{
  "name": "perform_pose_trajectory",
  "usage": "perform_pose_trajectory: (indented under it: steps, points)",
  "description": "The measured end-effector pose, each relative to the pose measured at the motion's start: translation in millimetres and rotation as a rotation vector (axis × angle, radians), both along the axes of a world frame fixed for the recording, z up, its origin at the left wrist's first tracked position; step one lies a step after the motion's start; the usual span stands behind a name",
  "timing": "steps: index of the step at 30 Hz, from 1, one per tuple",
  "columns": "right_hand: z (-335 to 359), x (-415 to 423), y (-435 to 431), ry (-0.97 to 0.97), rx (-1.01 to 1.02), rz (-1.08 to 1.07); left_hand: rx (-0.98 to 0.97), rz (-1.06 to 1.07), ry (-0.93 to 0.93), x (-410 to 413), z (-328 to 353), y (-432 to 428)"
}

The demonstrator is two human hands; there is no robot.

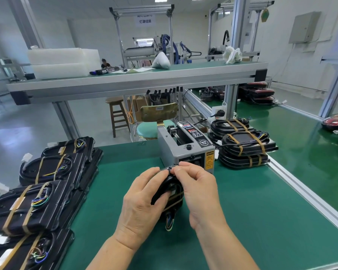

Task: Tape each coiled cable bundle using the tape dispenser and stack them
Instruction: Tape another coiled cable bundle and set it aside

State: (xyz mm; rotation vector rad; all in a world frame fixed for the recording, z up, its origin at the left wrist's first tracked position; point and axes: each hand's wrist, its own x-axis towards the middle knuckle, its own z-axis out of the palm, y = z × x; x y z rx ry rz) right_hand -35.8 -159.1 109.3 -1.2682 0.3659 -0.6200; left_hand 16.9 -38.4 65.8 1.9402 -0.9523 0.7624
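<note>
A black coiled cable bundle (172, 193) stands on edge over the green mat, between both hands, with brown tape bands around it and coloured wire ends hanging below. My left hand (142, 199) grips its left side, thumb across the front. My right hand (197, 190) pinches the bundle's top edge with fingertips. The grey tape dispenser (185, 147) sits just behind the hands. A stack of taped bundles (244, 147) lies to the dispenser's right.
Several black bundles with tan tape (39, 191) lie in overlapping rows at the left of the green table (252, 221). An aluminium rail (304, 195) borders the table's right edge. A raised shelf (137, 78) spans above. A stool (117, 115) and chair stand behind.
</note>
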Motion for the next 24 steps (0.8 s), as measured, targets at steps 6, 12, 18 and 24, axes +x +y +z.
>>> perform_pose_trajectory:
  steps: [6, 12, 18, 24]
  points:
    - [-5.5, 0.0, -2.6, 0.020, -0.229, -0.092, -0.009, 0.007, 0.002, -1.4, 3.3, -2.6]
    - [-9.4, 2.6, -3.5, 0.009, -0.352, -0.162, 0.001, 0.011, 0.019, -1.4, 2.6, -1.2]
    - [-11.9, 14.8, -9.5, 0.056, -0.299, -0.121, -0.003, 0.007, 0.039, -6.5, 5.0, -1.9]
    - [-14.6, 25.7, -12.8, 0.079, -0.273, -0.006, 0.007, 0.070, 0.152, -8.2, 6.6, -1.4]
